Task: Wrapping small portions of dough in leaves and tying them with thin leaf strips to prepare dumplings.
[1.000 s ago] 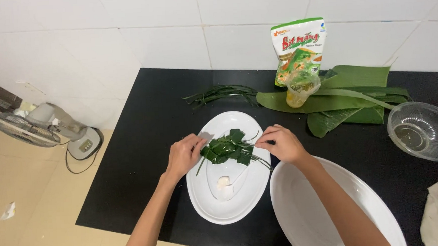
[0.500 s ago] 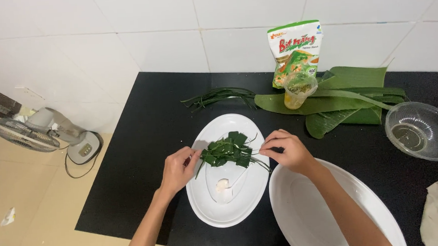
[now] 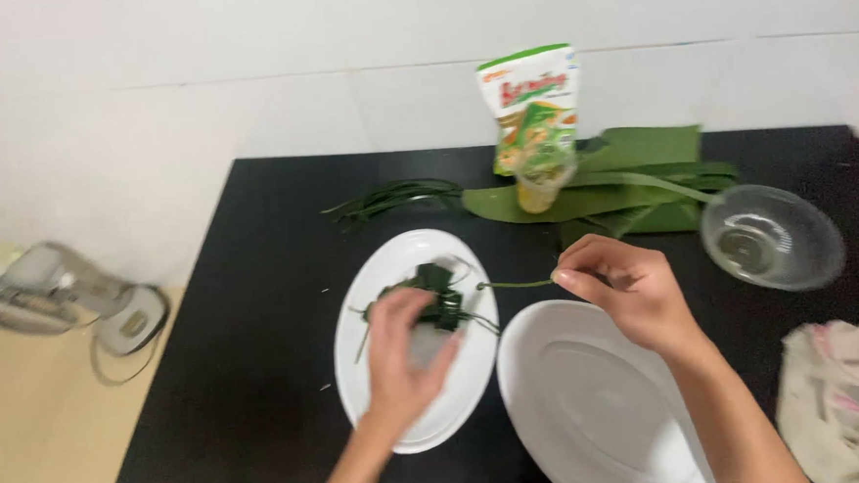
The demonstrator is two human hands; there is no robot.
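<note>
Head view: left hand [image 3: 404, 356] presses the small folded green leaf parcel [image 3: 435, 292] on the oval white plate [image 3: 377, 274]; right hand [image 3: 628, 290], at three o'clock, pinches its thin green leaf tie [image 3: 512, 285]. The parcel looks light, pliable and springy, best held by its folded body.

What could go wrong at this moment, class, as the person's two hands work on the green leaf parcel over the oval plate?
1. The right hand pulls a thin green strip taut from the leaf parcel; it might snap or drag the parcel loose.
2. The left hand only presses on the parcel, so it could slide across the oval plate.
3. The glass bowl sits close to the right hand; a sharp tug could knock it.
</note>
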